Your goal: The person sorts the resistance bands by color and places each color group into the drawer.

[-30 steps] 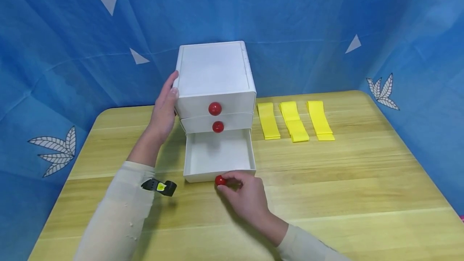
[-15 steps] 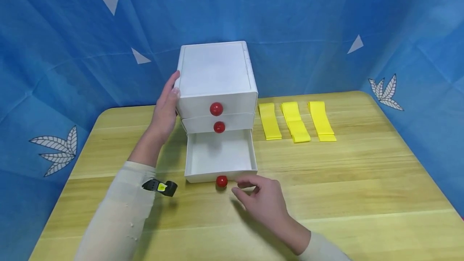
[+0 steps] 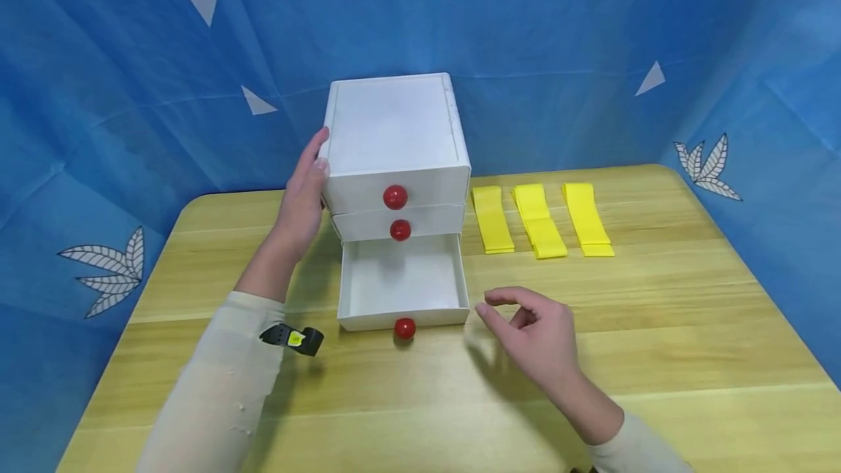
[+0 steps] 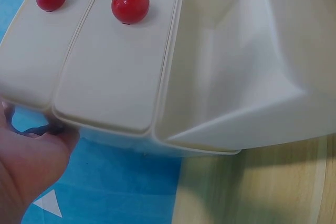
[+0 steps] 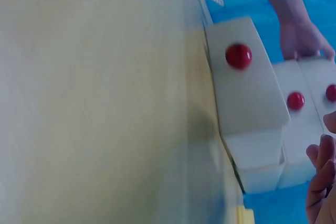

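A white cabinet (image 3: 394,126) with red ball knobs stands at the back of the table, its bottom drawer (image 3: 404,283) pulled out and bare inside. My left hand (image 3: 302,203) rests against the cabinet's left side, thumb near the front edge; some of its fingers are hidden. In the left wrist view, part of that hand (image 4: 37,166) touches the side beside the upper drawers. Right of the drawer, my right hand (image 3: 539,334) hovers above the table with loosely bent fingers, holding nothing. The bottom drawer's red knob (image 3: 404,328) is untouched.
Three folded yellow strips, a left one (image 3: 493,220), a middle one (image 3: 539,221) and a right one (image 3: 588,220), lie right of the cabinet on the wood-grain table (image 3: 677,298). A blue cloth (image 3: 545,42) hangs behind and around it.
My right hand has let go of the bottom drawer's red knob and moved right, away from the drawer. The left hand has stayed against the cabinet, and the drawer remains pulled out.
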A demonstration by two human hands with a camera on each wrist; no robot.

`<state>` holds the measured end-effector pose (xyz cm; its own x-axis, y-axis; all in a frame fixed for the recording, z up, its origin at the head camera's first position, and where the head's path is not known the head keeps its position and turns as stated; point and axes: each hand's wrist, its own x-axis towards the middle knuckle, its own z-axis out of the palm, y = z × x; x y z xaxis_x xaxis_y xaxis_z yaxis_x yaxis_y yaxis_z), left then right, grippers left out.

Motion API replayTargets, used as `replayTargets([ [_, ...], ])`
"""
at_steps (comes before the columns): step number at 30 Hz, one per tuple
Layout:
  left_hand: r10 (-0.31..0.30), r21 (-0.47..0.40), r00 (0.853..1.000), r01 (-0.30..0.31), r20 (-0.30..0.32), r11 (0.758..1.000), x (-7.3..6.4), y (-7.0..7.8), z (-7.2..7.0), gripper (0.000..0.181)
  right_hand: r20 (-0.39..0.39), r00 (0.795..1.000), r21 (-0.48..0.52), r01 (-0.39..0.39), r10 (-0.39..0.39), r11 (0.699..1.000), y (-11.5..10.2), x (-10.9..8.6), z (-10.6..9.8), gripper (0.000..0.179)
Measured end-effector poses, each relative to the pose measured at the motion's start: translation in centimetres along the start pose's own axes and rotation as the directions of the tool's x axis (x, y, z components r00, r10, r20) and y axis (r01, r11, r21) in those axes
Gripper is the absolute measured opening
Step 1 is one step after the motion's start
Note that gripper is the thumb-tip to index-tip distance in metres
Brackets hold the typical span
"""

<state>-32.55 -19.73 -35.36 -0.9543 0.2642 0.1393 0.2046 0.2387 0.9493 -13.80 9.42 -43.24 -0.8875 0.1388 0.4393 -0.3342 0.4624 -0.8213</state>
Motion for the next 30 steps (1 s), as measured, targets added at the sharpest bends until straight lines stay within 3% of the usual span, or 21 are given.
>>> replayTargets([
  [15,-0.01,0.014,1.0,0.01,-0.009,1.0,0.0,0.0,-0.1,0.051,0.0,1.0,-0.202,0.006,-0.006,0.979,3.2,7.5,-1.0,0.02],
  [25,0.002,-0.001,1.0,-0.002,-0.008,1.0,0.1,-0.2,-0.1,0.051,0.027,0.995,-0.266,-0.087,0.097,0.96,5.4,12.4,-0.6,0.03],
  [30,-0.002,0.004,1.0,0.002,-0.01,1.0,0.1,-0.2,0.0,0.051,0.082,0.986,-0.298,-0.115,0.145,0.948,7.2,14.5,-0.1,0.034],
])
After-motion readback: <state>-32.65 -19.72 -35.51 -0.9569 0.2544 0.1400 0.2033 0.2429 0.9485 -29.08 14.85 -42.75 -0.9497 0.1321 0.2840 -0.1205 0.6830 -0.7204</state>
